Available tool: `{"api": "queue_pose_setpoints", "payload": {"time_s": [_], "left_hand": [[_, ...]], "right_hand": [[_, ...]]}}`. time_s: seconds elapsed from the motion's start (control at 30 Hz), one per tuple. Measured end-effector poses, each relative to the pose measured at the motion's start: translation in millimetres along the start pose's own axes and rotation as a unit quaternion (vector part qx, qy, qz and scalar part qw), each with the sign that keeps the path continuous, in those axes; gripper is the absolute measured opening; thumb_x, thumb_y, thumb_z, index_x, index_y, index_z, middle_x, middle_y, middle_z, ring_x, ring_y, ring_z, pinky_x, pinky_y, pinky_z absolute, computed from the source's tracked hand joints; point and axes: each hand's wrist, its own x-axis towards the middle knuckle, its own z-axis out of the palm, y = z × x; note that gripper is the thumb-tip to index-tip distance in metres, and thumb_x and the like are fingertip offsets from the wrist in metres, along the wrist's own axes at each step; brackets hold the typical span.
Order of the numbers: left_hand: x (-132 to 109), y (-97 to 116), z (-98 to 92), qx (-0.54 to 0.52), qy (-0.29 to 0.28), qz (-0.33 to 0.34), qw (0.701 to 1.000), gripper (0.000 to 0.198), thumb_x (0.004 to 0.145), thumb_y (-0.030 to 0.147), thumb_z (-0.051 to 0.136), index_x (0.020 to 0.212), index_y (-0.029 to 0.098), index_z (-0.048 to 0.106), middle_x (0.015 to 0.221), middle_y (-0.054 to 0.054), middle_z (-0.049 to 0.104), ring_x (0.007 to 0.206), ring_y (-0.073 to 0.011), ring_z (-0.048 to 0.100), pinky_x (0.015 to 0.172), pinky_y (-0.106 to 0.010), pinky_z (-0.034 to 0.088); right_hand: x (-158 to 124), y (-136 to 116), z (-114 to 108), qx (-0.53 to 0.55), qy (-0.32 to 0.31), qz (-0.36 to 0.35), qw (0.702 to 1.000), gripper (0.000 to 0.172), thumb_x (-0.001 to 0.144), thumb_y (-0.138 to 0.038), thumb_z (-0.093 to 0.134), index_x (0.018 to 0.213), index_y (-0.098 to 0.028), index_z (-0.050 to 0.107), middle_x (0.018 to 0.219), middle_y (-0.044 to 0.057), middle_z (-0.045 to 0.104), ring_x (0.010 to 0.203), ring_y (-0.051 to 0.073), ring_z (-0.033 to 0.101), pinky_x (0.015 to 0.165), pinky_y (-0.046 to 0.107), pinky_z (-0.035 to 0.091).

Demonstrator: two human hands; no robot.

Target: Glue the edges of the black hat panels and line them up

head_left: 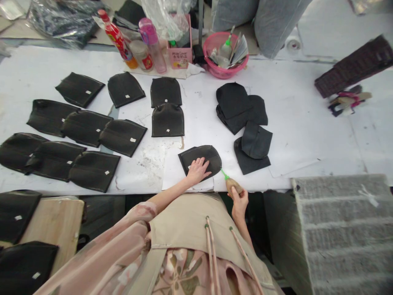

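A black fabric piece [202, 153] with one rounded end lies flat near the table's front edge. My left hand [198, 171] rests on it with the fingers spread. My right hand [239, 200] is closed around a squeeze bottle [233, 185] with a green nozzle. The nozzle tip is at the rounded right edge of the piece; whether it touches I cannot tell. Just to the right lie more black pieces [251, 160], overlapping, with another loose pile [233, 102] behind them.
Several black pieces with small white tags [95, 170] lie in rows at the left. At the back stand a pink basket [225, 73], a pink box [179, 57], a purple-capped bottle [156, 53] and a red-labelled bottle [118, 39]. A grey fabric-like block [346, 229] is at front right.
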Motion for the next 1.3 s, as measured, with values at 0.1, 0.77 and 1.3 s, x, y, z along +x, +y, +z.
{"api": "queue_pose_setpoints", "payload": {"time_s": [0.1, 0.77, 1.3], "left_hand": [[0.1, 1.0, -3.6, 0.006, -0.012, -0.004, 1.0, 0.054, 0.089, 0.05, 0.053, 0.132, 0.018, 0.049, 0.135, -0.016, 0.045, 0.116, -0.0314, 0.045, 0.092, -0.042, 0.039], [0.7, 0.8, -6.3, 0.005, -0.006, -0.001, 1.0, 0.05, 0.088, 0.049, 0.055, 0.128, 0.02, 0.052, 0.129, -0.014, 0.05, 0.112, -0.0295, 0.048, 0.092, -0.041, 0.04], [1.5, -1.1, -5.7, -0.011, -0.017, -0.007, 1.0, 0.048, 0.088, 0.048, 0.055, 0.128, 0.022, 0.052, 0.131, -0.013, 0.049, 0.115, -0.0289, 0.047, 0.094, -0.04, 0.04]], "right_hand": [[-0.8, -1.3, -1.5, -0.023, 0.0, -0.019, 1.0, 0.056, 0.058, -0.043, 0.083, 0.098, -0.015, 0.055, 0.092, 0.005, 0.065, 0.075, 0.018, 0.064, 0.055, 0.029, 0.058], [-16.8, -13.0, -7.4, -0.143, -0.048, -0.096, 0.984, 0.057, 0.064, -0.046, 0.078, 0.105, -0.014, 0.055, 0.098, 0.011, 0.066, 0.085, 0.023, 0.067, 0.079, 0.038, 0.057], [-23.9, -8.9, -11.2, -0.281, -0.106, -0.203, 0.932, 0.055, 0.07, -0.051, 0.072, 0.109, -0.015, 0.059, 0.102, 0.01, 0.064, 0.088, 0.022, 0.062, 0.075, 0.035, 0.054]]}}
